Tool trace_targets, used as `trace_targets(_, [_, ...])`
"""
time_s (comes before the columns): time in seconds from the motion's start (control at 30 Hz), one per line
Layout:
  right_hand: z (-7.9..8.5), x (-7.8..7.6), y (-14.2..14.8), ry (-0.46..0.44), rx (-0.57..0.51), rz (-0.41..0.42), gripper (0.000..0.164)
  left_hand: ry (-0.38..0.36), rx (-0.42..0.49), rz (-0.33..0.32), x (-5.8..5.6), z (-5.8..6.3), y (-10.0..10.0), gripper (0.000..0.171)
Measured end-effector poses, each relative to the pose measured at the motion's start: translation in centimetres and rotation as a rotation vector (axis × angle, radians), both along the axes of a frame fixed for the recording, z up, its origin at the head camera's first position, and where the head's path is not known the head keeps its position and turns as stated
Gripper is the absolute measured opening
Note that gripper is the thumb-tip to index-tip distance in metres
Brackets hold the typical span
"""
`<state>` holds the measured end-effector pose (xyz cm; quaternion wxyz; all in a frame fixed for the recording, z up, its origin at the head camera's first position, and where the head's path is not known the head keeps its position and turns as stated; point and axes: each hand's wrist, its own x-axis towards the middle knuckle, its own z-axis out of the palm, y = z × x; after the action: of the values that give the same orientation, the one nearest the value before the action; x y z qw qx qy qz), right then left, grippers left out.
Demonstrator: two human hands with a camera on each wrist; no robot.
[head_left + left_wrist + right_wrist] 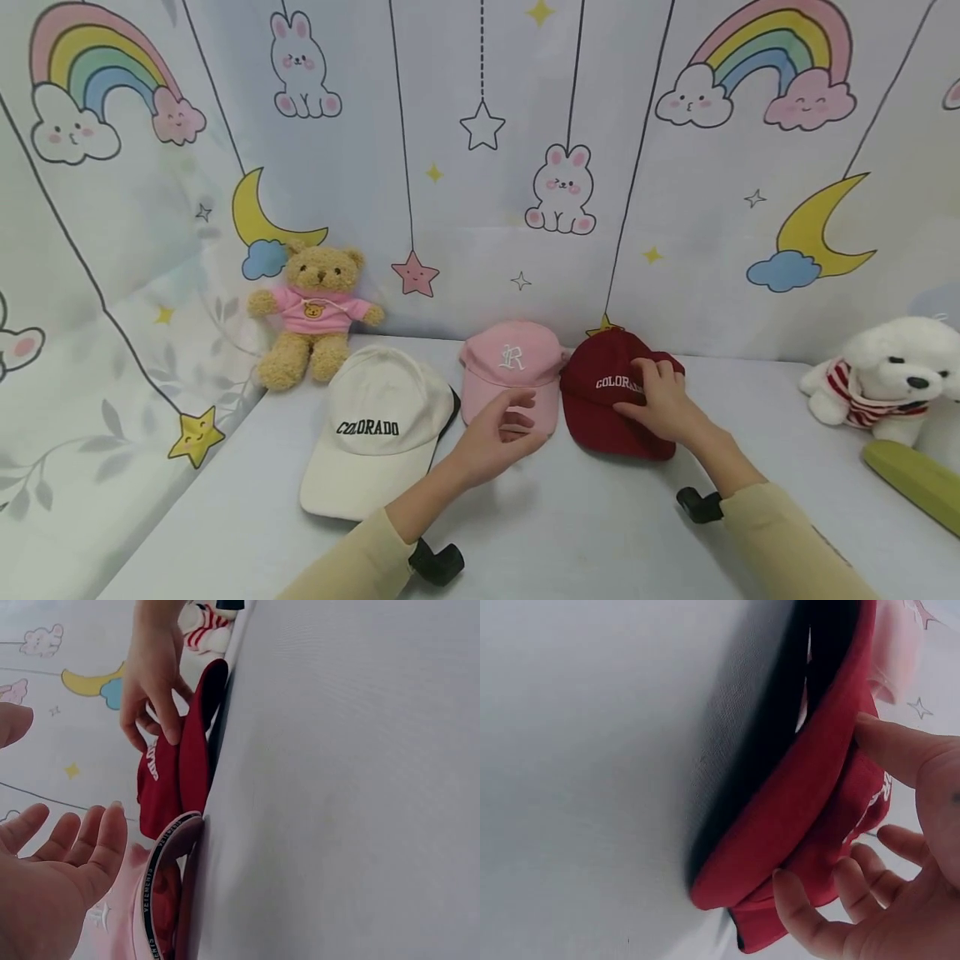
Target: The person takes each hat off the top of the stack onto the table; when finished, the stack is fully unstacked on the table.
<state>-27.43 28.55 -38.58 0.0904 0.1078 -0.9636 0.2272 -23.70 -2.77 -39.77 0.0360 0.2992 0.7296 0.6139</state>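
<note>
In the head view a dark red cap (615,417) with white COLORADO lettering sits on the table at centre right. My right hand (662,402) is over its right side, and in the right wrist view the thumb tip meets the cap where brim and crown join, the fingers spread and loosely bent. Left of it stands a pink cap (495,367) with a white R on the crown. My left hand (498,437) hovers in front of the pink cap's brim, fingers relaxed, holding nothing. A cream cap (382,408) with black COLORADO lettering lies to its left.
A teddy bear (318,317) in a pink top sits at the back left. On the right are a white plush dog (892,375) in a striped top and a long green object (911,479). A printed cloth backdrop (480,208) rises behind the white table (555,533).
</note>
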Motion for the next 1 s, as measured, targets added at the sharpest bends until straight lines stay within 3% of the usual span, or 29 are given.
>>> trace_targets(0.47, [0.2, -1.1, -0.1, 0.020, 0.000, -0.011, 0.070, 0.019, 0.005, -0.017, 1.2, 0.2, -2.0, 0.054])
trace_targets(1.0, [0.1, -1.9, -0.4, 0.039, 0.035, -0.020, 0.067, 0.052, -0.040, 0.019, 1.9, 0.3, -3.5, 0.055])
